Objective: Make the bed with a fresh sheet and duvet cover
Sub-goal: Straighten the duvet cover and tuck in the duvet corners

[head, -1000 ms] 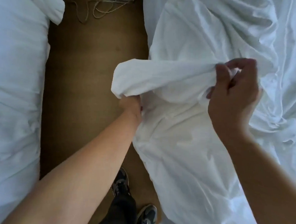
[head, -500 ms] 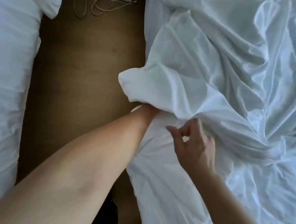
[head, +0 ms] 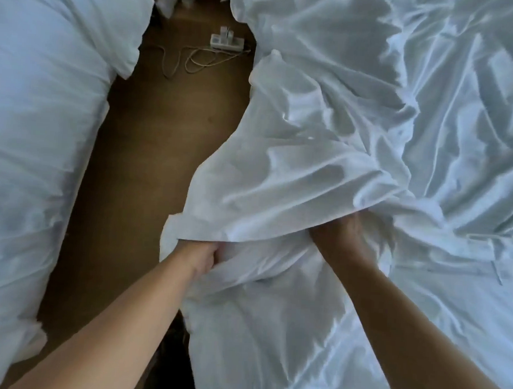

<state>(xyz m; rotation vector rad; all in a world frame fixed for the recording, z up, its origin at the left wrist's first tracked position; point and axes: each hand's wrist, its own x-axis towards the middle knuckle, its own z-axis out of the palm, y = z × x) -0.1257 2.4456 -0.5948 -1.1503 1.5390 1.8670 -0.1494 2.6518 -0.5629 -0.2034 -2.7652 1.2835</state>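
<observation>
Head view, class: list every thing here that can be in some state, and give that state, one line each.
left hand: closed on white fabric, partly under the fold
right hand: pushed under the fold, fingers hidden
duvet cover: crumpled, edge fold lifted over both hands
second bed's bedding: lying fairly smooth
power strip: on the floor, something plugged in, thin cable loosely coiled

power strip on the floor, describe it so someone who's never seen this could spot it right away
Find the brown floor running as a strip between the white bedding on the left and the rumpled white sheet on the right. Near its far end lies the power strip, a small white block with plugs in it. Thin pale cables loop from it, the only hard, non-fabric thing there.
</observation>
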